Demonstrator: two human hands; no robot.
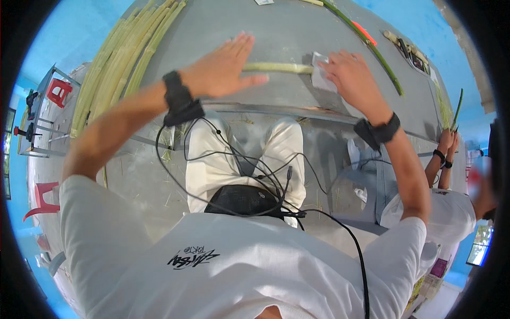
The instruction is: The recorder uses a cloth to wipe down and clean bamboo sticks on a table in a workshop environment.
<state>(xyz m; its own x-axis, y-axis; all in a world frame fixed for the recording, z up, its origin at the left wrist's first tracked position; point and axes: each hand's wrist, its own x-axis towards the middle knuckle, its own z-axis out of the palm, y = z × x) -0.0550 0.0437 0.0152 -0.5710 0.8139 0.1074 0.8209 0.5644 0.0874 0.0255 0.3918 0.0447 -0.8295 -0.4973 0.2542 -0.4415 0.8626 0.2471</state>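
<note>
Stalk [276, 67] of pale green cane lies flat across the grey table [276, 32] in front of me. My left hand [223, 66] is spread open, fingers straight, palm down on its near end. My right hand [350, 77] presses a white cloth [319, 77] against its other end. More stalks [119, 64] lie piled at my left.
</note>
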